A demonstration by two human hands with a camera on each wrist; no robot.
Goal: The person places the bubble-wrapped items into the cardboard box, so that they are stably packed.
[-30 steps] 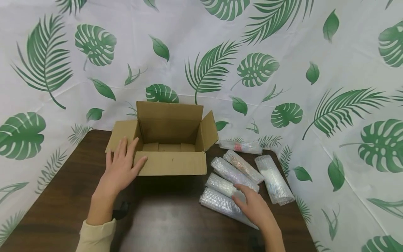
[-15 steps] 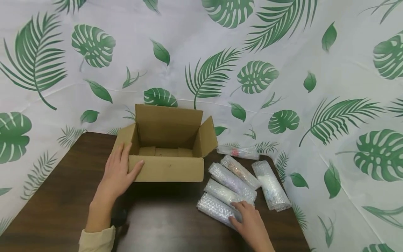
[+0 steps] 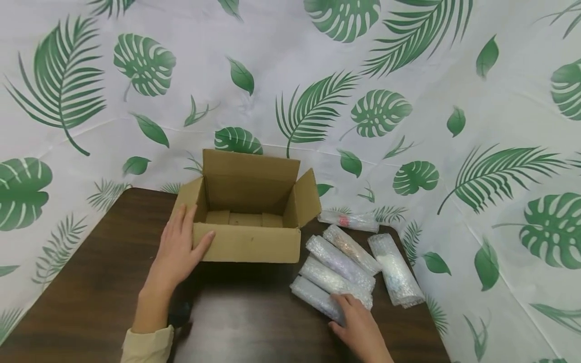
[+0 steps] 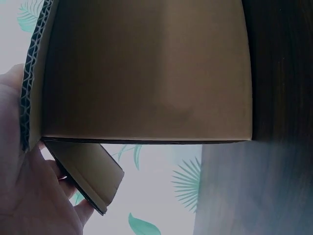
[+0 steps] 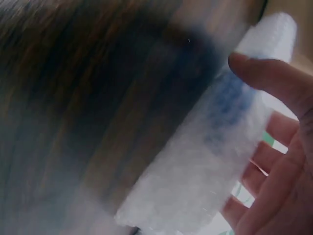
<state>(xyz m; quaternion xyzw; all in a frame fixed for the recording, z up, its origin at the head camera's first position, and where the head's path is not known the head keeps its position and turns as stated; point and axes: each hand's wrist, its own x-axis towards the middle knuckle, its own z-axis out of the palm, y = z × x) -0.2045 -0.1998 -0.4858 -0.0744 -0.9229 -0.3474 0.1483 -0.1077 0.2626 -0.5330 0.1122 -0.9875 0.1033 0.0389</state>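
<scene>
In the head view, an open cardboard box (image 3: 249,245) stands with its flaps spread. My left hand (image 3: 179,247) lies at its front left corner, thumb on the front flap and extended fingers against the left flap (image 3: 187,195). The left wrist view shows this hand (image 4: 36,191) beside the corrugated flap edge. At the right, my right hand (image 3: 360,325) holds the nearest bubble-wrapped roll (image 3: 315,298). In the right wrist view, the thumb (image 5: 269,76) is on one side of the roll (image 5: 190,161), and the fingers are on the other. Its contents are hidden, with a blue patch showing through.
More bubble-wrapped rolls (image 3: 340,263) lie slanted beside the held one. Another roll (image 3: 396,272) lies near the table's right edge, and one with a red patch (image 3: 348,221) lies at the back. Leaf-patterned cloth (image 3: 281,75) hangs behind the dark wooden table (image 3: 91,282).
The right hand has moved down onto the nearest roll and now grips it. The left hand stays on the box corner, where the left flap looks more upright. The head view has shifted slightly.
</scene>
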